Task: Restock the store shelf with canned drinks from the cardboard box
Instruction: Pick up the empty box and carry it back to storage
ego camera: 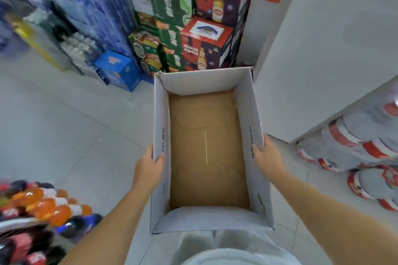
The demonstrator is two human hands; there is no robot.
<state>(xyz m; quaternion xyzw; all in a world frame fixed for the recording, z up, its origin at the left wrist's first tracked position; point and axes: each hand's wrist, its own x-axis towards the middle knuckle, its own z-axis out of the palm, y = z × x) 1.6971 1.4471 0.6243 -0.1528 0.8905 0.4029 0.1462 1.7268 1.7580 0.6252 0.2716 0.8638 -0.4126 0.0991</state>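
An open cardboard box [256, 114] with pale walls and a bare brown bottom is held above the floor in front of me; no cans show inside it. My left hand [148, 168] grips the box's left wall, thumb inside the rim. On the right wall my right hand [269, 157] grips the rim in the same way. Red-and-silver canned drinks [353, 148] lie stacked on a low shelf at the right, under a white shelf side panel [323, 60].
Stacked drink cartons [193, 34] stand on the floor straight ahead, with a blue carton [118, 69] to their left. Shrink-wrapped bottle packs [81, 6] fill the upper left. Bottles with orange and dark caps [43, 206] sit at the lower left. Grey floor tiles [75, 125] lie between.
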